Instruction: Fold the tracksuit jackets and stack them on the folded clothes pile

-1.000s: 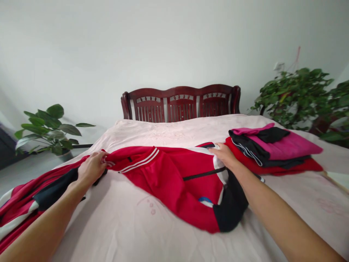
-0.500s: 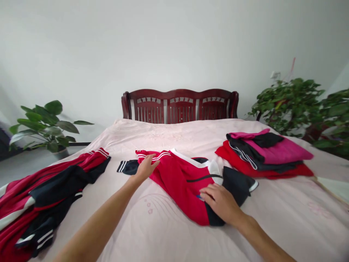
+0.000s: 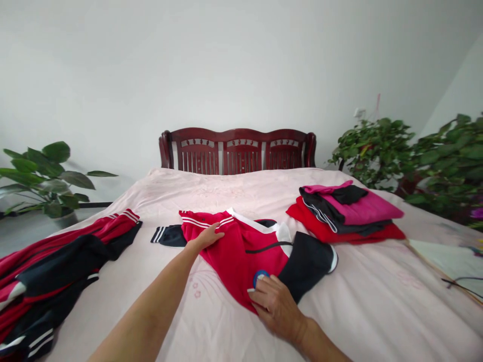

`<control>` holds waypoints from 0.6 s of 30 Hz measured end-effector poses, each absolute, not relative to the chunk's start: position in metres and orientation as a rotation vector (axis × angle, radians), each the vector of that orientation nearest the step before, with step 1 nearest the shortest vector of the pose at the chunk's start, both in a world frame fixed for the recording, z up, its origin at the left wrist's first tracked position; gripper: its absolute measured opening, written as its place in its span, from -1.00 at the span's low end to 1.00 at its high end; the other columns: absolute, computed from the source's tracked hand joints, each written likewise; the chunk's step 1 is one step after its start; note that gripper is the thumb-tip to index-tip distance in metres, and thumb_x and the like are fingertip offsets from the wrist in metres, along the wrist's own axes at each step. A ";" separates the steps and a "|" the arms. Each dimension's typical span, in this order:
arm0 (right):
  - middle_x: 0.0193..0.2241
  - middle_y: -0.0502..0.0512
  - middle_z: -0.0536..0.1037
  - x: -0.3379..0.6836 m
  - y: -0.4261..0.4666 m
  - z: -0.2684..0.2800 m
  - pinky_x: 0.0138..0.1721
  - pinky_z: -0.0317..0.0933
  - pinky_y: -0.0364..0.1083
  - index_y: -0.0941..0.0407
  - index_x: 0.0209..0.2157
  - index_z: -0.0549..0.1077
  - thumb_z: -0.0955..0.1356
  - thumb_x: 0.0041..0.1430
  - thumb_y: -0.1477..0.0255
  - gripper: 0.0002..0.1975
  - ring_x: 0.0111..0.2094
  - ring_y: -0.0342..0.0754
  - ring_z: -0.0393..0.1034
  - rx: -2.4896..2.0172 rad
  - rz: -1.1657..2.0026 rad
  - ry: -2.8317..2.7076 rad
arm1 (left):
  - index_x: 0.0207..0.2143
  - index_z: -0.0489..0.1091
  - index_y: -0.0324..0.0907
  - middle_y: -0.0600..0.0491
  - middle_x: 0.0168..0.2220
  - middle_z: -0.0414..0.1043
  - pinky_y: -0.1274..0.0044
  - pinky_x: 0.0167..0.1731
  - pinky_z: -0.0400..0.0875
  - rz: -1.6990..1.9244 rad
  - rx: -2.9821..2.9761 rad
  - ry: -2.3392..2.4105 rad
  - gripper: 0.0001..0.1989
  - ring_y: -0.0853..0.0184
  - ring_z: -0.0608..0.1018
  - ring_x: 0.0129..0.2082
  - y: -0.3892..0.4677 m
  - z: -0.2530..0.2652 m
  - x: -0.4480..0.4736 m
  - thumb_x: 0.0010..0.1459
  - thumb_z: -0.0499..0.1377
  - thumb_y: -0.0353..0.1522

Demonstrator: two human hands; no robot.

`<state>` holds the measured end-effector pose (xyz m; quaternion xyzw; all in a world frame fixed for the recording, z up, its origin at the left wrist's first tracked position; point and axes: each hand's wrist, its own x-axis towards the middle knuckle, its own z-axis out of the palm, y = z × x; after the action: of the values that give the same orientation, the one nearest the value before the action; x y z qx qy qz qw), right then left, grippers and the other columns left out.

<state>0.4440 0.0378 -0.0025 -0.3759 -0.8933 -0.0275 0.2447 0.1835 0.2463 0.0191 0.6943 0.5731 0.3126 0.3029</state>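
A red, navy and white tracksuit jacket (image 3: 236, 256) lies partly folded on the bed, its white collar, dark zip and white-striped cuffs showing. My left hand (image 3: 207, 237) rests on the striped red sleeve, fingers stretched out over the cloth. At the jacket's near edge, my right hand (image 3: 274, 304) is closed with curled fingers on the fabric, just below a round blue badge (image 3: 260, 277). The fingertips and part of the hem are hidden beneath that hand. A navy sleeve (image 3: 309, 259) with white trim extends to the right of it.
More red and navy tracksuit clothing (image 3: 64, 266) lies loosely at the left. Folded pink, black and red clothes (image 3: 373, 206) are stacked at the right. A pink bedspread (image 3: 211, 193) covers the bed before a dark wooden headboard (image 3: 241, 151). Leafy plants (image 3: 49, 176) flank the bed.
My right hand has moved down and left from the jacket's chest to its near edge, uncovering the blue badge. My left hand stays on the sleeve. The view has shifted slightly right.
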 end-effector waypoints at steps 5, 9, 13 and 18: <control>-0.37 0.04 0.45 0.444 0.039 -0.007 -0.21 -0.01 -0.03 0.07 -0.22 0.48 0.31 0.20 0.54 -0.84 -0.28 -0.03 0.24 -0.958 -0.121 -2.380 | -0.03 0.40 -0.24 -0.03 -0.06 0.45 0.34 -0.17 0.51 0.885 1.705 1.538 -0.67 0.26 0.54 -0.15 0.235 0.019 0.176 0.26 0.17 -0.22; -0.40 0.04 0.43 0.445 0.039 -0.006 -0.24 0.01 -0.03 0.07 -0.26 0.48 0.29 0.20 0.57 -0.83 -0.32 -0.04 0.21 -0.911 -0.175 -2.316 | -0.25 0.43 -0.23 0.09 -0.46 0.42 0.50 -0.43 0.42 1.170 1.524 1.526 -0.75 0.35 0.49 -0.47 0.206 0.030 0.166 0.17 0.18 -0.21; -0.44 0.04 0.39 0.445 0.036 -0.001 -0.28 0.01 -0.04 0.09 -0.29 0.48 0.26 0.18 0.62 -0.80 -0.35 -0.04 0.18 -0.851 -0.225 -2.294 | -0.29 0.35 -0.16 0.14 -0.45 0.40 0.55 -0.43 0.39 1.509 1.306 1.467 -0.72 0.38 0.48 -0.46 0.142 0.036 0.124 0.07 0.08 -0.15; -0.45 0.04 0.39 0.443 0.027 0.002 -0.28 0.03 -0.02 0.10 -0.29 0.48 0.26 0.10 0.62 -0.78 -0.36 -0.03 0.17 -0.753 -0.201 -2.372 | -0.43 0.35 -0.15 0.11 -0.45 0.47 0.60 -0.46 0.38 1.524 0.905 1.556 -0.70 0.35 0.53 -0.41 0.045 0.014 0.035 -0.23 0.28 -0.19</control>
<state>0.4432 0.0274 0.0024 -0.2859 -0.9010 -0.0763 0.3171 0.0355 0.0448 0.0139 0.3545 0.6099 0.5972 0.3815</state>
